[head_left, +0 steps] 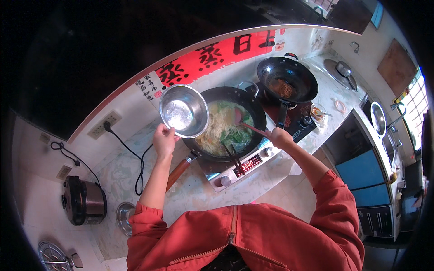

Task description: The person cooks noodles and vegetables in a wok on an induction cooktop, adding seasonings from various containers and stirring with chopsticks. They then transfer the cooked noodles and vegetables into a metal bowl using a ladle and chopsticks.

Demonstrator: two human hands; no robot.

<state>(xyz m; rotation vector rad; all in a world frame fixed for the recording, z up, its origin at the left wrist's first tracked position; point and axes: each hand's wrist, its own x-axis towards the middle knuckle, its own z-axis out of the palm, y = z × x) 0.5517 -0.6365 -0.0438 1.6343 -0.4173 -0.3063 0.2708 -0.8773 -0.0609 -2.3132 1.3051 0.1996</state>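
Observation:
By its rim, my left hand (164, 141) holds a steel bowl (183, 110) tilted so that its inside faces me; it overlaps the left edge of a large black wok (259, 118). Noodles (212, 132), leafy greens (234, 137) and broth fill much of the wok. My right hand (280, 138) grips the handle of a reddish ladle (252, 128), whose head rests among the food. A pair of dark chopsticks (234, 159) leans over the wok's near rim. Below the wok is an induction cooker (225, 181) with a lit red display.
A second black wok (288, 79) holding brown food stands behind on another cooker (301, 127). A small glass bowl (318, 110) is to its right. The wooden wok handle (179, 172), a power cord (140, 169), a steel bowl (124, 216) and an electric cooker (84, 201) lie leftward.

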